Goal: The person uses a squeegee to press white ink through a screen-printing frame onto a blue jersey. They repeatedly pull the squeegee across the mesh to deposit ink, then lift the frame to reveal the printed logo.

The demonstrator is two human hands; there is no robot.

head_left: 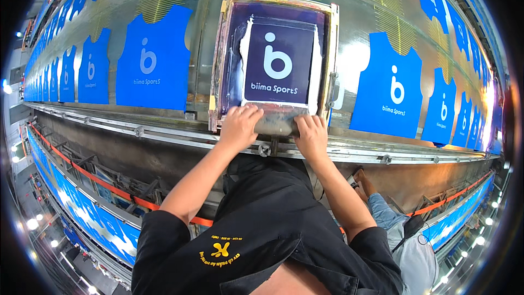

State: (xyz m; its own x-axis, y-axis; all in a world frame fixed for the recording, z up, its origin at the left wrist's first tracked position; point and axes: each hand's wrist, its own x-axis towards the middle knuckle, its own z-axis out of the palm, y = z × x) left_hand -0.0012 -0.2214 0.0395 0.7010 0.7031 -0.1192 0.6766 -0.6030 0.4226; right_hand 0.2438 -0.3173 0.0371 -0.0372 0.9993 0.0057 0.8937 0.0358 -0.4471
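Observation:
A metal-framed printing screen [225,49] lies on a long table over a blue shirt-shaped cloth piece. A white logo shows through its dark mesh [278,63], with white ink smeared along the sides. My left hand [240,127] and my right hand [312,135] both grip the grey squeegee [277,123] at the frame's near edge, one hand at each end.
Rows of blue cloth pieces [155,57] with white logos cover the table on both sides. A metal rail [382,155] runs along the near edge. Below it runs an orange strap [109,186]. Another person sits low at the right [393,224].

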